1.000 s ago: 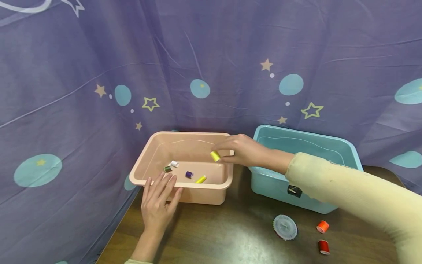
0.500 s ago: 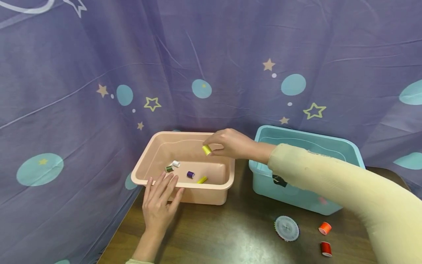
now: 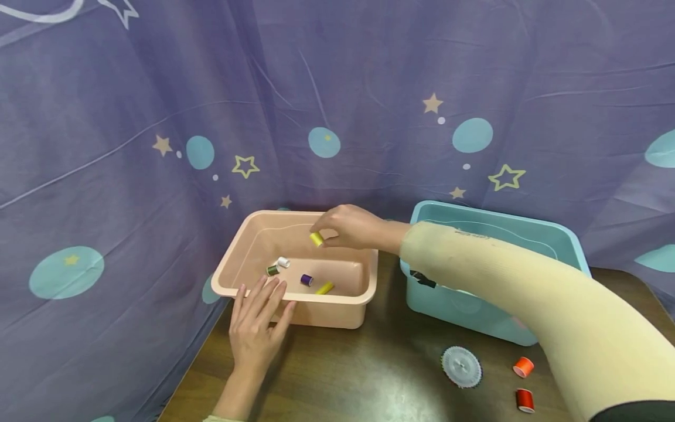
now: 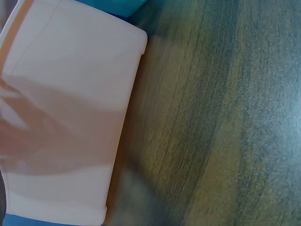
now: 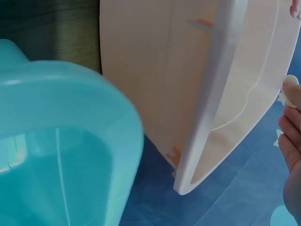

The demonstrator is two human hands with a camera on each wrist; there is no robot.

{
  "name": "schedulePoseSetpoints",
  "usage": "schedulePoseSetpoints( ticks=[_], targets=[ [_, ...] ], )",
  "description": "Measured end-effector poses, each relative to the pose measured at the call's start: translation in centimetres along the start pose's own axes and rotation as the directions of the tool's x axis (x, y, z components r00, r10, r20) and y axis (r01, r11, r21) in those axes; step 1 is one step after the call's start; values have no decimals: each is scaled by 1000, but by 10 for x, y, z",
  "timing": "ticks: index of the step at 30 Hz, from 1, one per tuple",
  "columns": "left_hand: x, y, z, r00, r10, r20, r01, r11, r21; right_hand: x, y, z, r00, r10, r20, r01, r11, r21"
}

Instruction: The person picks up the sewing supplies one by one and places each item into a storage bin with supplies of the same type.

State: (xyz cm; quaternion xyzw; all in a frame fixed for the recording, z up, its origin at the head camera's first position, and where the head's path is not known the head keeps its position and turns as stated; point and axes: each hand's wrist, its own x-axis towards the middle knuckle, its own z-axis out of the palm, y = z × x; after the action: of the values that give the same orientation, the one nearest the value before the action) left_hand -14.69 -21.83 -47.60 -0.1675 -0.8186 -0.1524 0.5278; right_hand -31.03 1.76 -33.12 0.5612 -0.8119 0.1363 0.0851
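Over the peach plastic bin point(image 3: 295, 298), my right hand point(image 3: 350, 227) pinches a yellow thread spool point(image 3: 317, 239) between thumb and fingers, above the bin's floor. In the right wrist view that hand point(image 5: 292, 136) appears at the right edge, the spool mostly hidden. My left hand point(image 3: 255, 328) rests on the bin's front rim with fingers spread and fairly straight. On the bin's floor lie a white spool point(image 3: 283, 262), a dark green spool point(image 3: 272, 270), a purple spool point(image 3: 307, 280) and a yellow item point(image 3: 324, 288), partly hidden by the rim.
A teal bin point(image 3: 464, 313) stands to the right, partly behind my right sleeve point(image 3: 501, 264). On the wooden table point(image 3: 358, 375) lie a round pin wheel point(image 3: 462, 367), an orange spool point(image 3: 524, 367) and a red spool point(image 3: 525, 400). A patterned purple curtain point(image 3: 369, 70) hangs behind.
My right hand has moved left and slightly up, carrying the yellow thread spool farther over the peach bin. The left hand stays on the rim.
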Motion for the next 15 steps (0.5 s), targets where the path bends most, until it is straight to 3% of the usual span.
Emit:
schedulePoseSetpoints(
  ticks=[15],
  targets=[
    [2,1,-3,1000,-2,19,2,1000,13,30,2,13,995,-35,89,28,996,85]
  ],
)
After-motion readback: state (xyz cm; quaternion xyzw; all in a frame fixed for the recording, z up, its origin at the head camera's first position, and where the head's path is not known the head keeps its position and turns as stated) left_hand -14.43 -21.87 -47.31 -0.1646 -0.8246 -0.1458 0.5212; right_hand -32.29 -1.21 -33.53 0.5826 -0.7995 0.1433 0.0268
